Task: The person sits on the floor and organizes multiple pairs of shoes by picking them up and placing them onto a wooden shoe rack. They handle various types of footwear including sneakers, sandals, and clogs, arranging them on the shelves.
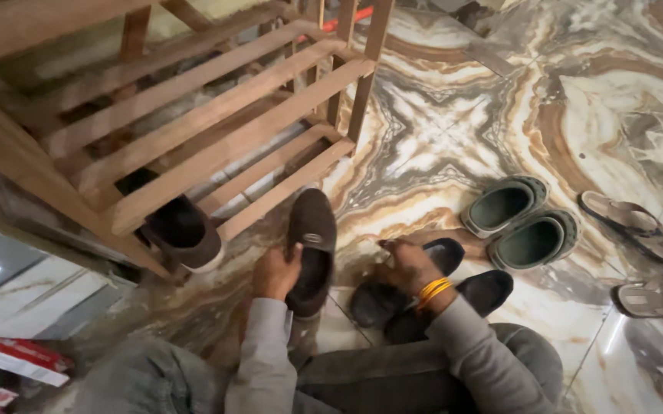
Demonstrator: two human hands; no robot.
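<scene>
While left fingers pinch the brown loafer's heel, right fingers press a black shoe.

Dim warm indoor light, soft glare on the marble floor (lower left murky), slight blur, wide-angle edge bending.

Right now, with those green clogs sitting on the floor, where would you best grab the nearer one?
Probably by the heel rim of the nearer green clog, coming from above. Its wide opening faces up, so fingers could hook inside the rim. The other clog sits close against its far side.
</scene>
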